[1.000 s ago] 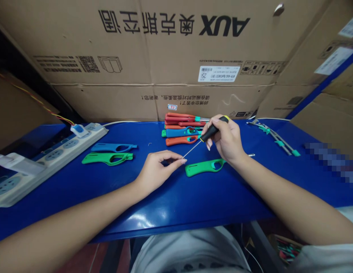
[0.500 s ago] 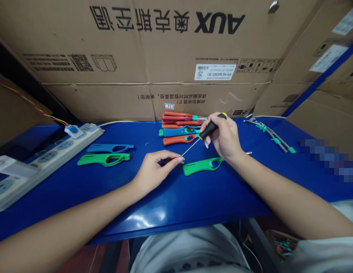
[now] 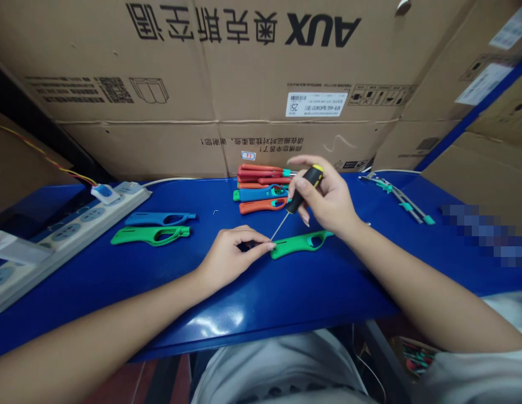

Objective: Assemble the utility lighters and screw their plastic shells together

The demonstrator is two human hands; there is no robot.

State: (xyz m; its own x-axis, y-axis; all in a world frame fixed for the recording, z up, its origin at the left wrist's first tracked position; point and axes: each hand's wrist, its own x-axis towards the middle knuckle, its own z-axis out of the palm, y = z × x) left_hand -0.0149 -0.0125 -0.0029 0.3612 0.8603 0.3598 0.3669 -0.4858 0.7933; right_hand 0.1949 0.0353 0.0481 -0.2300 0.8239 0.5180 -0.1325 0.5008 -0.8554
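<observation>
My right hand (image 3: 328, 199) grips a screwdriver (image 3: 301, 193) by its black and yellow handle, with the thin shaft slanting down to the left. My left hand (image 3: 239, 249) pinches thumb and fingers together at the shaft's tip; whatever lies between them is too small to make out. Under the tip, the rounded left end of a green gas lighter (image 3: 296, 246) touches or nearly touches my left fingertips. This lighter lies flat, its nozzle end pointing right and partly hidden by my right wrist.
Behind my hands lies a stack of red, orange and blue lighters (image 3: 261, 194). A blue casing (image 3: 153, 218) and a green casing (image 3: 143, 235) lie left, beside a power strip (image 3: 75, 233). Metal rods with teal parts (image 3: 401, 199) lie right. A cardboard wall (image 3: 180, 146) closes the back.
The screwdriver has swung steeper, its tip moving slightly right and down to the green lighter's left end. My left fingertips have moved along with it, still pinched.
</observation>
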